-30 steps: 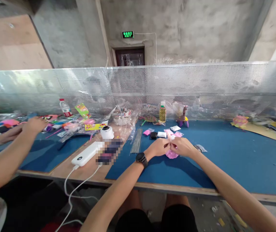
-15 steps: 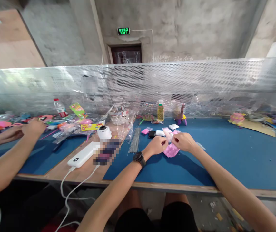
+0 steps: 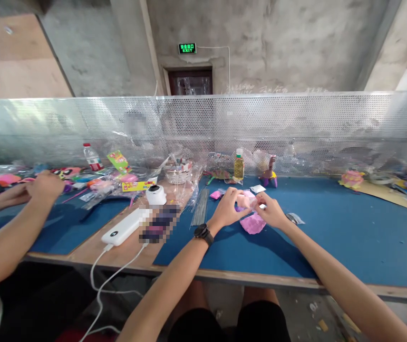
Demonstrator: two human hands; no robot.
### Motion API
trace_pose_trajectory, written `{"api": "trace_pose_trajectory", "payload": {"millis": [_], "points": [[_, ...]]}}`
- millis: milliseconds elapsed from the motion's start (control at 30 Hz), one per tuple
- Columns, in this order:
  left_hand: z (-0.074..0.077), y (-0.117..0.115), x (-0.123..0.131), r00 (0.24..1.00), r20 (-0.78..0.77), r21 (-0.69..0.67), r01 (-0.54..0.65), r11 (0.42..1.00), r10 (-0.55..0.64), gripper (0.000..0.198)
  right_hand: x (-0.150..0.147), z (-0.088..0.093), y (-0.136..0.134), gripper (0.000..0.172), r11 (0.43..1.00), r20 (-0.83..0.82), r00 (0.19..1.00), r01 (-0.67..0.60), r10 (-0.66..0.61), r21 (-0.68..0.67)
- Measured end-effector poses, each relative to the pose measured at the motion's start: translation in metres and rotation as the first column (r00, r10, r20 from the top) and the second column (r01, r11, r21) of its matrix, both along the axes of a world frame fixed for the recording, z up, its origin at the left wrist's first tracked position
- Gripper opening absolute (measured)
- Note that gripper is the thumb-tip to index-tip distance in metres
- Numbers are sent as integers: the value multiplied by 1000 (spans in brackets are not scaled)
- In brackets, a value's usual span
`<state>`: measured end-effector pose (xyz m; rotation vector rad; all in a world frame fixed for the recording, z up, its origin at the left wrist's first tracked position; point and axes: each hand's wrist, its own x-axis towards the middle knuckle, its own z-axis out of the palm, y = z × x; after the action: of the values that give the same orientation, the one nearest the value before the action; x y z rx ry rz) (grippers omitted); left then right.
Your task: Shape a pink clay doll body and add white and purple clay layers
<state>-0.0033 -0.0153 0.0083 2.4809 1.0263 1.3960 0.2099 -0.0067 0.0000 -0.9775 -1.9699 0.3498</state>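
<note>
My left hand (image 3: 227,208), with a black watch (image 3: 202,232) on its wrist, curls its fingers and thumb around a pale pink lump of soft clay (image 3: 243,201). Clear plastic wrap (image 3: 254,202) clings at the lump's right side, and my right hand (image 3: 272,212) pinches it. Directly below both hands a brighter pink crumpled piece (image 3: 253,224) rests on the blue mat (image 3: 349,237). Behind my left hand lie a small pink packet (image 3: 216,195) and a bundle of thin wires (image 3: 199,207). A white packet (image 3: 257,188) is just beyond the hands.
A bottle of yellow liquid (image 3: 238,165) and a purple-footed figure (image 3: 270,172) stand near the perforated screen (image 3: 314,128). To the left are a white camera (image 3: 156,195), a power bank (image 3: 127,228) with cables, and a co-worker's hands (image 3: 43,187). A small packet (image 3: 295,218) lies right.
My left hand has opened from a pinch into a wider grasp around the pale pink lump, which shows more now. My right hand stays at the plastic, slightly shifted right.
</note>
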Motion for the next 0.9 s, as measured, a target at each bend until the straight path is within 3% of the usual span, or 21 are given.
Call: {"api": "trace_pose_trajectory", "payload": {"millis": [100,300,467,633,900], "points": [[-3,6,-3,1000,29,-68,7,998,-5,60,0,2,-3,11,997,-46,998,-51,49,-51],[-14,20,-8,982,169,-384,148,911,-88,45,-2,3,-2,17,977,-225,971,-120,80,-174],[-14,24,-9,968,238,-425,177,888,-79,43,2,2,3,32,955,-246,967,-129,62,-267],[-10,21,-9,957,262,-427,231,874,-125,41,4,4,3,30,945,-157,983,-138,95,-295],[-6,17,-11,966,213,-418,224,880,-144,34,0,3,0,39,870,-218,963,-240,158,-431]]}}
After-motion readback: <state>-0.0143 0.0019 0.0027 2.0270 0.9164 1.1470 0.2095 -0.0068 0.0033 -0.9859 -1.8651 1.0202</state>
